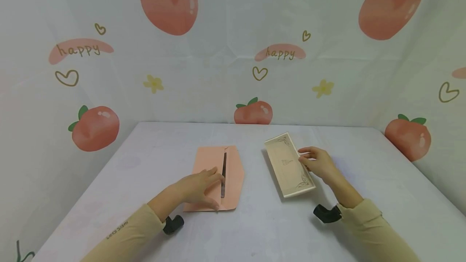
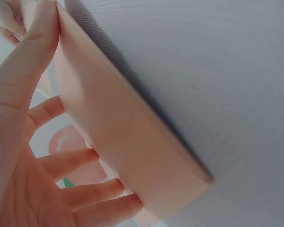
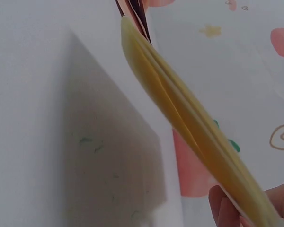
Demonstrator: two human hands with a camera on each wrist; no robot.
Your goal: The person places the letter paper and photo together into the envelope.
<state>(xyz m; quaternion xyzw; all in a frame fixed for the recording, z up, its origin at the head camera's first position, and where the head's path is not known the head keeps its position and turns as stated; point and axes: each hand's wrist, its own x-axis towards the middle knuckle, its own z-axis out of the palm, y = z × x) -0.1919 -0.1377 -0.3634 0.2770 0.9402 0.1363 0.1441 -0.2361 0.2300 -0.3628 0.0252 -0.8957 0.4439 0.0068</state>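
Note:
On the table, left of centre, lies a pink paper envelope [image 1: 233, 173] with its flap out to the right and a dark gap at its mouth. My left hand [image 1: 200, 185] grips it, the thumb at the near edge and the fingers by the mouth. In the left wrist view the fingertips meet one edge of the pink envelope [image 2: 109, 113]. My right hand [image 1: 320, 164] holds a cream folded card [image 1: 287, 163] by its right long edge, tilted above the table. Ornate corners and a small central print mark its front. Layered edges of the card [image 3: 194, 127] show in the right wrist view.
A white table [image 1: 255, 233] lies under everything. Behind it hangs a white cloth [image 1: 211, 68] printed with red fruit, hearts and "happy". Black camera mounts [image 1: 327, 213] sit on both wrists, close over the table.

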